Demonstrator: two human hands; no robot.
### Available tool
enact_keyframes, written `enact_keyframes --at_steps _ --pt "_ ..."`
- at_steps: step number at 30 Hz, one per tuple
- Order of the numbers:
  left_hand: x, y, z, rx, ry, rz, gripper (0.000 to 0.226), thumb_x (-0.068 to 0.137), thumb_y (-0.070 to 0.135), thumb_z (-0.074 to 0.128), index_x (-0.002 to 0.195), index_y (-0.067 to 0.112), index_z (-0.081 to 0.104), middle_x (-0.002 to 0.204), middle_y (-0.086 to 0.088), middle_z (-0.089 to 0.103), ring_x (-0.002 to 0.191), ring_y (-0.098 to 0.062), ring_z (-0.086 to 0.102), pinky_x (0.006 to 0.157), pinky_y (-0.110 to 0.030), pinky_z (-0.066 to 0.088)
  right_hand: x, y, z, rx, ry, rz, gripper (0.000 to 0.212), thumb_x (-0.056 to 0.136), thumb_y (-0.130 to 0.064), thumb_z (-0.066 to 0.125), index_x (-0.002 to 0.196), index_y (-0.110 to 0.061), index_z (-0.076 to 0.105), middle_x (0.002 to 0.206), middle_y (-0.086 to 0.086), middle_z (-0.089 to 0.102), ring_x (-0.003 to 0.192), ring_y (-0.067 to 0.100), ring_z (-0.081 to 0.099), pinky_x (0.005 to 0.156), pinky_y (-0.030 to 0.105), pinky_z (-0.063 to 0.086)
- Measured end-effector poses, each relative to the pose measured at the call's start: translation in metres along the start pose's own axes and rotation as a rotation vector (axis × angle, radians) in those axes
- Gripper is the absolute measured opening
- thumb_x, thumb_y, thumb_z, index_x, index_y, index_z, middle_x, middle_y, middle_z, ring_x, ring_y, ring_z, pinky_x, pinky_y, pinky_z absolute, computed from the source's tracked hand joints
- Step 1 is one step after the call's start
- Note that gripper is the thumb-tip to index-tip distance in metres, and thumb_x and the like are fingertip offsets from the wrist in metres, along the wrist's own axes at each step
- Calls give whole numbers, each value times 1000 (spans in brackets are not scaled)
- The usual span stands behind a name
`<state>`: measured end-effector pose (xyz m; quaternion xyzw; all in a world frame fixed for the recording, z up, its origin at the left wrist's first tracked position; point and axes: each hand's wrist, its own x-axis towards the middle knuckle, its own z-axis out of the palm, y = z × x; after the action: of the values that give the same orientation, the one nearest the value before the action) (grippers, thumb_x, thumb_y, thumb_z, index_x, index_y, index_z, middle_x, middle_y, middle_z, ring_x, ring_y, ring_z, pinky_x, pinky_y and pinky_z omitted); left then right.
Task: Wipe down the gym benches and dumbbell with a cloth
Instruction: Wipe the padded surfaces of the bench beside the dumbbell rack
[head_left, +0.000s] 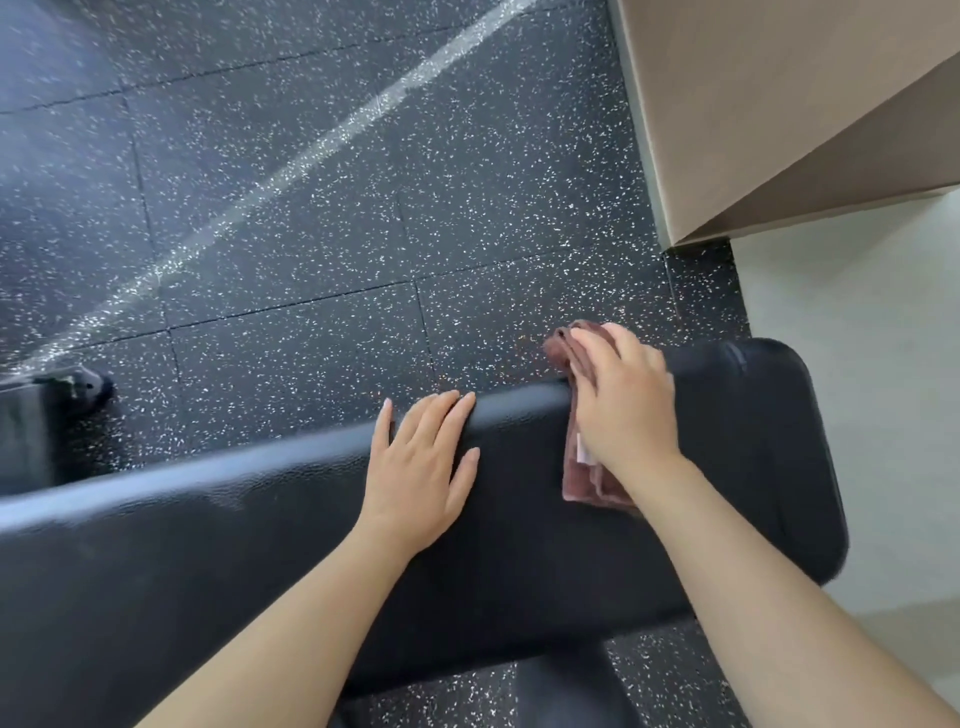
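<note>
The maroon cloth (587, 480) lies draped over the far edge of the gym bench (753, 441), near its right end, under the right hand (623, 405), whose fingers (597, 345) press nearly straight, gripping nothing. The left hand (421, 467) rests flat and empty just beside it. The bench's long axis runs leftward from the cloth, likely the wiping direction

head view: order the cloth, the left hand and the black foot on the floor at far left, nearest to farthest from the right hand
1. cloth, directly under the right hand, draped over the far edge of the bench.
2. left hand, to its left, flat on the same pad.
3. black foot, on the floor at far left.
</note>
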<state>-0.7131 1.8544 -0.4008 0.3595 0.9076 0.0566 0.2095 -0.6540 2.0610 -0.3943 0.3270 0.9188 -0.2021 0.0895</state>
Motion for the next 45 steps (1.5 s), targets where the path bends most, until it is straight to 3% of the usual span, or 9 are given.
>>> enact_keyframes --at_steps 2,11,20,27,31,34,37,40,45 --pt "-9 -25 -4 11 -22 -1 52 92 42 31 136 19 44 133 0 52 125 -21 46 110 -49 25 1 -16 6 -37 -17 55 36 91 -20 52 127 -26 52 137 4 45 114 34 41 93 45 35" --pt "-54 -114 -17 49 -47 -219 63 89 53 25 132 13 48 129 -2 54 124 -22 48 109 -57 19 -39 -177 72 -57 -259 -210 43 89 -18 48 131 -28 44 140 3 40 115 32 40 93 40 32" --pt "-73 -152 -19 28 -3 -142 60 89 49 32 131 10 50 124 -5 57 117 -26 52 106 -41 31 -20 -137 51 -84 -141 4 32 94 -22 48 125 -26 52 130 4 50 105 36 47 91 43 38" --pt "-88 -179 -18 21 5 -165 55 90 50 33 134 21 47 127 -2 56 121 -23 50 109 -49 28 -49 -223 95 -109 -183 -124 36 92 -22 48 127 -29 49 137 1 44 114 30 43 95 41 34" --pt "-106 -212 -18 28 15 -220 57 89 49 33 135 20 47 128 -7 54 124 -28 47 109 -44 23 -68 -250 110 -91 -172 -261 42 89 -18 49 130 -27 49 141 3 42 118 30 42 95 42 34" --pt "-106 -211 -17 2 22 -227 56 87 49 34 134 20 48 128 -7 54 123 -29 47 109 -43 24 -65 -232 101 -59 -153 -228 42 90 -34 49 132 -31 47 147 2 34 126 29 39 96 45 37" --pt "-107 -212 -16 -11 42 -224 56 87 49 34 133 21 48 127 -6 54 122 -28 47 109 -42 24 -65 -217 93 -49 -119 -306 49 87 -48 49 134 -33 45 154 -3 20 140 25 18 105 49 28" --pt "-108 -214 -13 -14 66 -209 55 87 49 35 133 21 47 126 -5 55 122 -27 47 109 -42 24 -65 -216 96 89 -209 -446 52 86 -44 56 135 -30 46 149 -5 33 140 24 23 111 46 28" --pt "-107 -216 -13 -15 53 -191 55 88 48 34 134 21 46 129 -5 54 124 -26 46 110 -41 23 -46 -246 112 58 -212 -314 35 88 -35 54 123 -29 58 130 -7 54 121 21 46 103 32 33"
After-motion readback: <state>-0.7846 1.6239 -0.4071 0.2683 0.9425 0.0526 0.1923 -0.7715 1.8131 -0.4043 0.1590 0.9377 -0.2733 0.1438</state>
